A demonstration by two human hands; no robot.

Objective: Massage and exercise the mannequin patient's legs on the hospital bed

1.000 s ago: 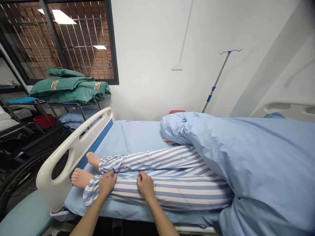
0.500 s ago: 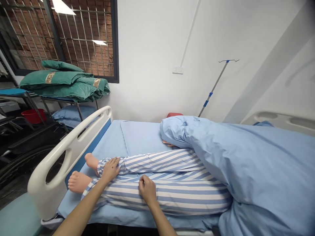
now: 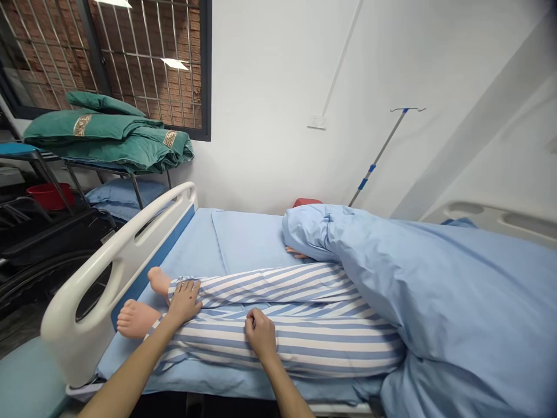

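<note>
Your left hand lies fingers-wide on the striped pyjama trousers near the manikin's foot, your right hand pinching them.

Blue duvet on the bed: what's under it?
Striped pyjama legs run under the blue duvet, and a manikin's hand pokes out at its edge. Everything above the legs is covered and cannot be seen.

Folded green quilts with gold-patterned bands piled on metal rack, blue pillow beneath. Red tub left of rack, above black wheel. Barred window with brick wall behind. White wall carries socket. Drip pole with blue clips beyond bed, red object near its foot, partly hidden. White bed rail at left, teal seat below it.
</note>
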